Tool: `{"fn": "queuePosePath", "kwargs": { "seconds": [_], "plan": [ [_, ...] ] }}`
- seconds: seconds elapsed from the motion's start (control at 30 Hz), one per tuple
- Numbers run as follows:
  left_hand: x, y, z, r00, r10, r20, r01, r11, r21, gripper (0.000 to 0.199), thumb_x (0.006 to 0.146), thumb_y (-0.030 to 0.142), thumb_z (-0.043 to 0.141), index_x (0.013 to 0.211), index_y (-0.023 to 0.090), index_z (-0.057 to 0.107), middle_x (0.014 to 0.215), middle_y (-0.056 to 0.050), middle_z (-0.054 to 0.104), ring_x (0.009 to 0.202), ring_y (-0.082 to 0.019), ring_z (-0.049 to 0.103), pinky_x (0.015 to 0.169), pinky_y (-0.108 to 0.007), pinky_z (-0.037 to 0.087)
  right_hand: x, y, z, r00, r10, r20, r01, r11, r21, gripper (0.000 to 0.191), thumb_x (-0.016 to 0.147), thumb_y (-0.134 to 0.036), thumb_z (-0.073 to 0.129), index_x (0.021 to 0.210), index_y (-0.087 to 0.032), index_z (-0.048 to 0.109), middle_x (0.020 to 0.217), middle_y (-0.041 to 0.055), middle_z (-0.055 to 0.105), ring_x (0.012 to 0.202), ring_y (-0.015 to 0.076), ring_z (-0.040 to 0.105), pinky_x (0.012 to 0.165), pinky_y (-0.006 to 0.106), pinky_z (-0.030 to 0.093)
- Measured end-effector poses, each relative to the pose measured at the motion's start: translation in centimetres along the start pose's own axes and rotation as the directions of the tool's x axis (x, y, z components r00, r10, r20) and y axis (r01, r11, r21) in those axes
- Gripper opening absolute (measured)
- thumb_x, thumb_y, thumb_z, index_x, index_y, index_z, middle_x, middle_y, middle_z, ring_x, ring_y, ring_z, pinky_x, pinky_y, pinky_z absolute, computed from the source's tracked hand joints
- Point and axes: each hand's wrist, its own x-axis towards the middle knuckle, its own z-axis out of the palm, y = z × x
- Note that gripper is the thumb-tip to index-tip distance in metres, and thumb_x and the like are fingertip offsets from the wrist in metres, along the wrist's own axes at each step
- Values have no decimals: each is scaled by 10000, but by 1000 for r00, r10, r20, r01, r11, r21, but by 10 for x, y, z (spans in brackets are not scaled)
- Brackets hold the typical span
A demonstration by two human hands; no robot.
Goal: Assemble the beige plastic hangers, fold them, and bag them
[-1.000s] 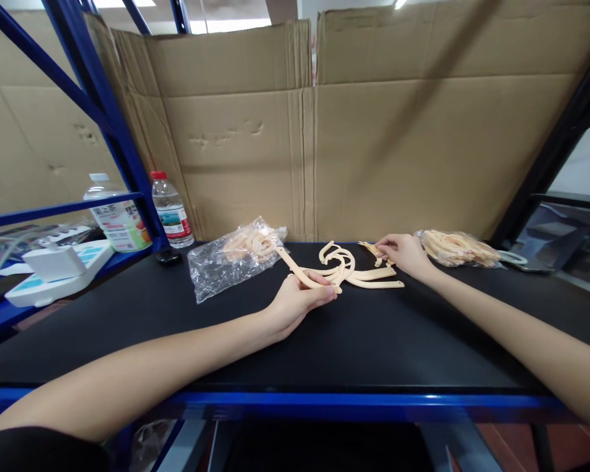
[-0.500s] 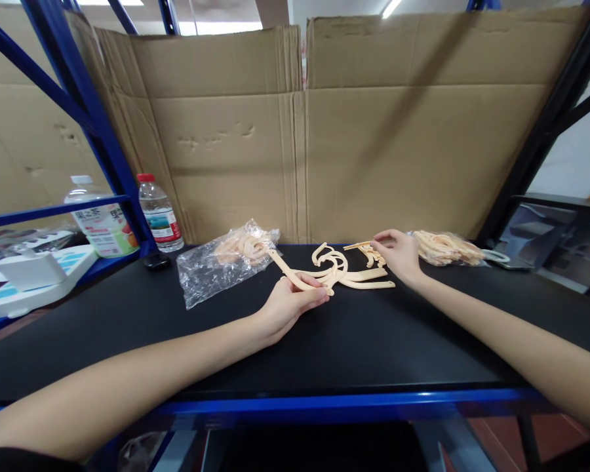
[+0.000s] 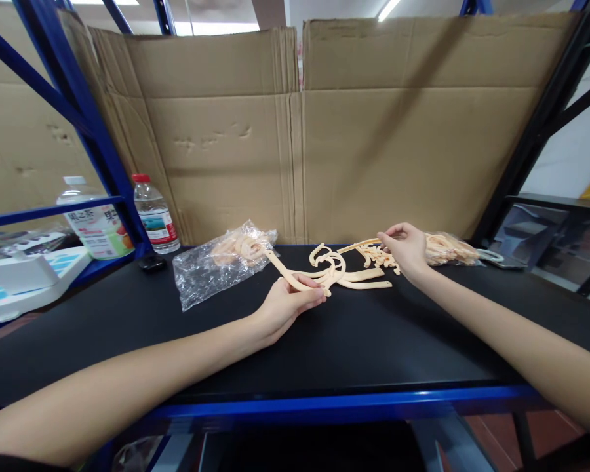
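Note:
My left hand [image 3: 290,305] is closed on a long curved cream piece [image 3: 284,267], tilted up to the left over the black table. My right hand [image 3: 407,252] pinches the end of a thin cream strip [image 3: 361,245], held above the table's back part. Between the hands lie several curved cream pieces [image 3: 364,280], crossing one another. Beside my right fingertips is a pile of small cream pieces [image 3: 373,256], partly hidden by that hand.
A clear bag [image 3: 211,265] with cream pieces lies at the left, and another bag [image 3: 450,249] behind my right hand. Two bottles, the red-capped one [image 3: 155,219] nearer, and a white power strip [image 3: 39,282] stand further left. Cardboard [image 3: 226,151] closes off the back.
My right hand has moved slightly right with the thin strip, uncovering more of the small pieces. My left hand keeps its curved piece. The view has shifted slightly.

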Motion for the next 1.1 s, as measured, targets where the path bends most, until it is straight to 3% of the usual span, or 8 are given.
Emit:
{"fn": "queuePosePath", "kwargs": {
  "seconds": [0.13,0.43,0.63,0.77,0.93,1.1],
  "plan": [
    [1,-1,-2,1000,-2,4,2,1000,-8,262,619,113,811,752,103,586,760,-53,676,760,-146,668,800,-271,529,-8,-16,-4,988,112,101,-126,982,138,289,583,-296,745,669,-211,482,553,-24,562,484,126,576,433,251,504],
    [2,-1,-3,1000,0,4,0,998,-56,241,659,63,775,817,105,597,808,-50,671,777,-136,660,827,-262,529,-46,-39,-2,905,102,412,-184,969,165,433,522,-396,818,703,-192,482,673,-4,625,541,124,623,456,228,510],
    [1,2,-1,998,-60,-2,60,994,-91,446,694,1,720,1105,88,569,896,-103,697,793,-150,664,878,-305,516,-58,-46,3,865,30,501,-154,966,208,438,545,-375,817,691,-200,443,673,-22,615,505,90,575,497,243,523],
    [1,3,-1,996,-86,18,87,993,-80,577,705,1,709,1231,71,483,858,-109,704,771,-145,663,827,-272,516,-62,-49,2,857,-8,516,-127,966,225,423,569,-367,806,705,-200,442,682,-22,618,502,93,588,492,239,520],
    [0,6,0,991,-126,33,128,990,-60,596,722,-9,684,1261,72,441,818,-95,699,725,-129,659,729,-223,518,-57,-52,-3,866,-78,493,-23,981,195,378,619,-366,774,729,-201,452,733,1,639,575,134,650,477,228,506],
    [2,6,-1,990,-142,18,142,988,-67,458,708,-12,686,1130,87,541,787,-73,692,710,-126,656,726,-218,523,-53,-52,-6,853,-137,503,30,976,214,332,644,-313,755,756,-204,462,756,-4,623,603,133,650,499,235,522]
  ]
}}
